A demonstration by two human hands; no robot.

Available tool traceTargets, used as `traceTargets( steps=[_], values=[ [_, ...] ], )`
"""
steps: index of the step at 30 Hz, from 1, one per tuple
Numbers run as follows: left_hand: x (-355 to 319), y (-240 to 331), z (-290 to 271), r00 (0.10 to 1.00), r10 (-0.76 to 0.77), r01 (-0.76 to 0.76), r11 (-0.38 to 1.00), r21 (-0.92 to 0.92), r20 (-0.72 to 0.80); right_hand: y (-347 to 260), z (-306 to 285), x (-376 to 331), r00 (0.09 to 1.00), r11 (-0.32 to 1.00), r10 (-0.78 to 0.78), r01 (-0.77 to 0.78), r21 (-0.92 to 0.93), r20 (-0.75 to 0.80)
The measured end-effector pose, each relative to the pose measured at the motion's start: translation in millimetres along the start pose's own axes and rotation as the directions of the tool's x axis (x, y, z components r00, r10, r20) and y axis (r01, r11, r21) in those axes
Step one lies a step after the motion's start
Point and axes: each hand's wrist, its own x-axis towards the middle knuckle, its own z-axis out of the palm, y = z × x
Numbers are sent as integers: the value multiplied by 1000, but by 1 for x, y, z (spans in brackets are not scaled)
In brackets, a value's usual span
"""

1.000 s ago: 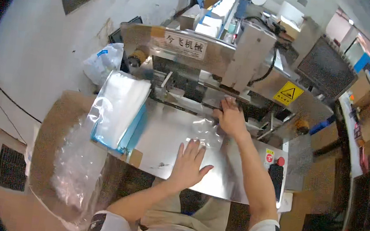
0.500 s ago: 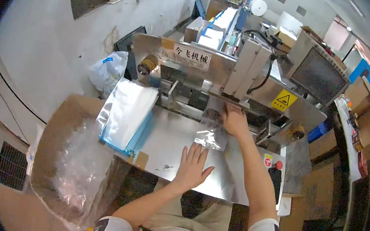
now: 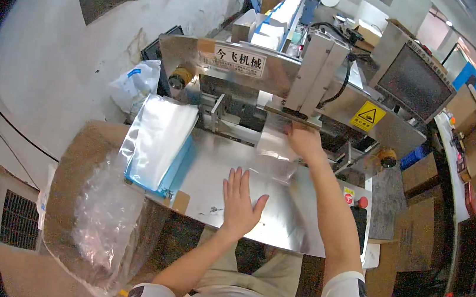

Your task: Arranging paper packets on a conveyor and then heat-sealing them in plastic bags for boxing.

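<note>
Right hand is at the clear bag on the desk's far side, grip unclear; left hand, nearer, is spread wide. Should the far bar drop, it could pinch fingers; sideways drag might crease the bag.

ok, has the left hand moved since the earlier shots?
Yes: the left hand has shifted left and slightly forward, judged against the red button.

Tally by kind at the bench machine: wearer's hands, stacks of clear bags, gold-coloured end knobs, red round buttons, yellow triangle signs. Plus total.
Hands: 2 (left hand, right hand)
Stack of clear bags: 1
Knobs: 2 (left knob, right knob)
Red button: 1
Yellow sign: 1
Total: 7
</note>
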Motion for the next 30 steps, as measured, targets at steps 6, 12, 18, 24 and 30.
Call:
traceTargets(
  steps=[6,12,18,24,30],
  values=[
    [-2,-13,4,998,11,-16,997,-79,-64,3,4,-52,883,904,42,165,394,-467],
    [1,-6,-2,999,15,-17,997,-78,-35,-24,32,-180,895,491,287,169,854,-342],
    [-1,-8,2,998,25,-32,992,-122,-54,-33,26,-227,937,277,319,48,960,-139],
    [1,-9,4,1000,-24,20,982,-189,-18,-30,43,-203,936,237,344,-6,971,-78],
    [64,-31,10,948,-311,302,803,-515,70,-33,70,-140,926,281,371,-44,959,-66]
  ],
)
